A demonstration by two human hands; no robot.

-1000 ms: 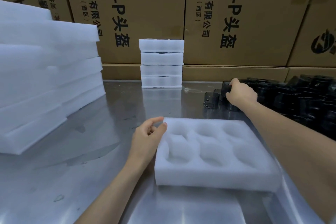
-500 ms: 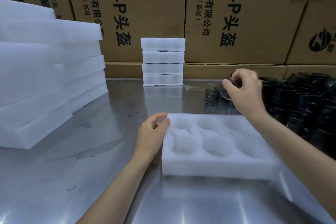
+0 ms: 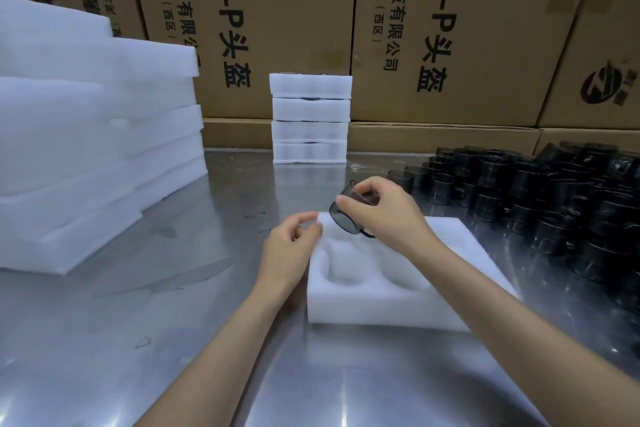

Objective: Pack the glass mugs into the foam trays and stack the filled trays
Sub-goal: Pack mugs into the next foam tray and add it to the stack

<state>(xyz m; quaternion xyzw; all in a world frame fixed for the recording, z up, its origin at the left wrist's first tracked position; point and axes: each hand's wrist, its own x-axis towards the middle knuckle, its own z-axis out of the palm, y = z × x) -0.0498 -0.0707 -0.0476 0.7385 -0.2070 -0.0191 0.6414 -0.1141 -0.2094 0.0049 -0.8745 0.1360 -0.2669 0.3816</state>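
A white foam tray point(image 3: 349, 308) with round pockets lies on the steel table in front of me, and the pockets I can see hold nothing. My right hand point(image 3: 384, 211) grips a dark glass mug point(image 3: 343, 217), tilted, just above the tray's far left corner. My left hand point(image 3: 291, 250) rests against the tray's left edge, fingers loosely curled. A heap of dark glass mugs point(image 3: 540, 198) covers the table at the right. A stack of filled foam trays point(image 3: 310, 118) stands at the back.
A tall pile of foam trays point(image 3: 86, 149) takes up the left side. Cardboard boxes point(image 3: 450, 28) form a wall behind the steel table point(image 3: 156, 305). Between the left pile and the tray lies bare steel.
My right hand lifted a mug from the heap and carried it left and toward me, over the tray's far left corner. The left hand stayed at the tray's edge.
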